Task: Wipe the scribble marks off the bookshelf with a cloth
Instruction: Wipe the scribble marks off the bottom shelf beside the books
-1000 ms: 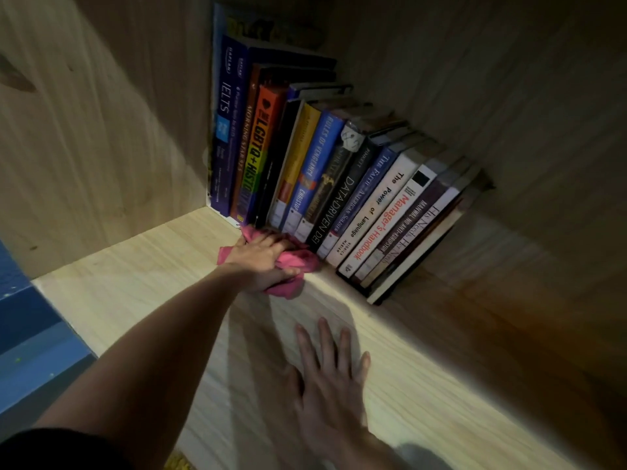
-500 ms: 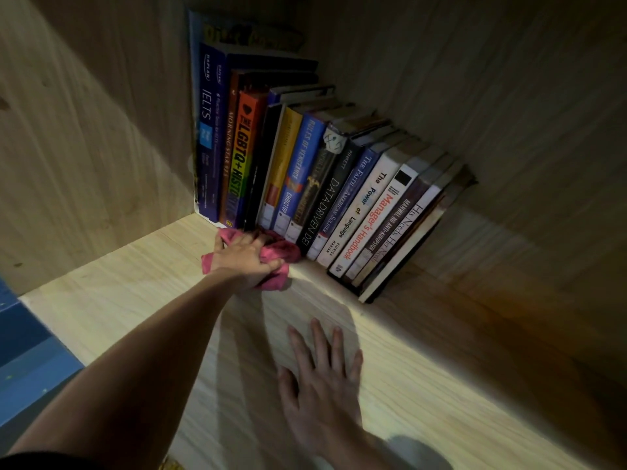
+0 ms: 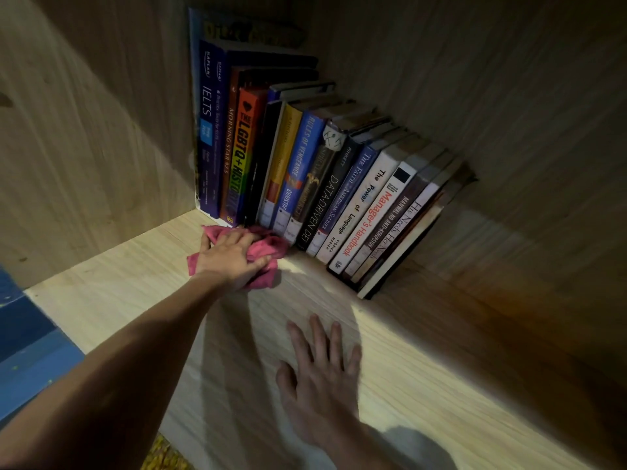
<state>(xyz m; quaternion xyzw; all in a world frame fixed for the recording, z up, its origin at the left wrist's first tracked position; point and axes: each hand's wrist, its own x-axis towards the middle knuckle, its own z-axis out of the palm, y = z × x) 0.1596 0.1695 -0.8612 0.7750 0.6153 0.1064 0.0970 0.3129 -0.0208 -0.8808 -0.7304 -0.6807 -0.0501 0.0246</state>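
head view, looking down, close over shelf board (image 3: 424, 385)

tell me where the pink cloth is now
Head view, left of centre: the pink cloth lies bunched under the left hand on the shelf board, right beside the books.

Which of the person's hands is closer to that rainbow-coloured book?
Left. The left hand grips the pink cloth just in front of the rainbow book; the right hand lies flat on the shelf, farther out toward the front edge.
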